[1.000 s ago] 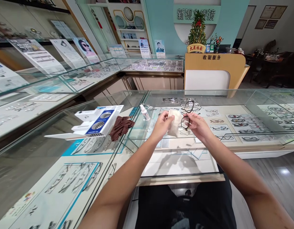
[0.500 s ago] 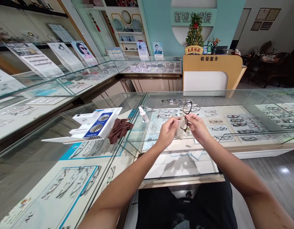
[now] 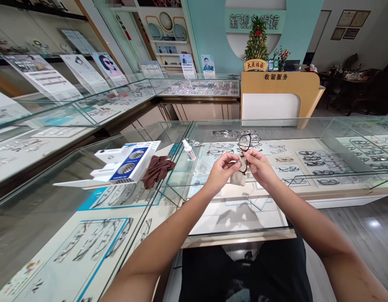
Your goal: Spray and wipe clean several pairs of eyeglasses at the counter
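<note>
From far away, I look down through the head camera. The black-rimmed glasses (image 3: 245, 143) are up in the air over the glass counter (image 3: 238, 237), between my two hands. They stand on end, with one round lens above the other.

I think the work is partway along. The glasses are in hand, and the pale cloth (image 3: 237, 179) is up by the bottom lens. The top lens has no cloth on it. The glasses are not put down or put away. I can't tell if the lenses are clean, because they look too small.

My right hand (image 3: 260, 166) pinches the frame near its middle with the thumb and fingers. My left hand (image 3: 224, 171) is partly closed, with the thumb and fingertips at the pale cloth. I can't see just how tight it holds on.

Both arms reach from the near side toward the far side. They come in from the left and the right, and the hands almost meet in front of me. My elbows are bent and spread wide.

To the left, the spray bottle (image 3: 189, 150) stands upright. Farther left are a bunched brown cloth (image 3: 158, 171) and an open blue and white box (image 3: 131, 166).
</note>
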A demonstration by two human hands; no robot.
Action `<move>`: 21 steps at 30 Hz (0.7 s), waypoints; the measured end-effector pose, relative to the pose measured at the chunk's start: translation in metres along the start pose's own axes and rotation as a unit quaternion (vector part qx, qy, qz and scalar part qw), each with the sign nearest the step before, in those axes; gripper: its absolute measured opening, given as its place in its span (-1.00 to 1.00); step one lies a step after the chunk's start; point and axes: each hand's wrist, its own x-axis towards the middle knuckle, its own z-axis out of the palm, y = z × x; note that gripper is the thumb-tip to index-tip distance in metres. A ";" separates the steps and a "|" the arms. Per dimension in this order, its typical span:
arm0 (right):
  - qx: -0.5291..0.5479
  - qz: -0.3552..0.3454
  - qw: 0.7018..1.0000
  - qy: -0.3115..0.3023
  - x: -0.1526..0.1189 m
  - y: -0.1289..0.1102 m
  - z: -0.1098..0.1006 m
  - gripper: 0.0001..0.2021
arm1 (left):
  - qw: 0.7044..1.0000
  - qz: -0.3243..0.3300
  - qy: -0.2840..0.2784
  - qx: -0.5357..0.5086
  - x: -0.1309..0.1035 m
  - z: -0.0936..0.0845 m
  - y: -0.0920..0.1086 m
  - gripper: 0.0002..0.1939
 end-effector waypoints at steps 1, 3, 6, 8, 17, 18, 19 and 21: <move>0.000 0.001 1.000 -0.001 0.000 0.000 0.000 -0.55 | 1.000 -0.006 -0.004 -0.008 0.000 0.000 0.000 -0.42; 0.001 0.004 1.000 0.002 0.000 0.000 -0.001 -0.55 | 0.999 -0.030 -0.011 -0.026 0.001 0.000 0.000 -0.38; -0.002 0.003 1.000 0.009 0.000 -0.001 0.000 -0.54 | 0.997 -0.070 -0.018 -0.041 0.001 -0.002 0.000 -0.34; -0.006 0.003 1.000 0.004 -0.001 -0.001 0.000 -0.53 | 0.994 -0.096 -0.031 -0.047 0.001 -0.003 0.000 -0.34; 0.009 0.033 0.999 -0.001 -0.006 -0.004 0.006 -0.52 | 0.990 -0.112 -0.086 -0.014 -0.001 0.000 0.001 -0.43; 0.021 0.043 0.999 -0.003 -0.006 -0.003 0.007 -0.51 | 0.991 -0.109 -0.079 -0.024 -0.002 0.002 -0.001 -0.41; 0.035 0.055 0.998 -0.006 -0.006 -0.003 0.007 -0.51 | 0.991 -0.107 -0.069 -0.037 -0.003 0.004 -0.002 -0.38; 0.065 0.073 0.995 -0.016 -0.005 -0.001 0.007 -0.51 | 0.991 -0.109 -0.049 -0.064 -0.006 0.008 -0.005 -0.32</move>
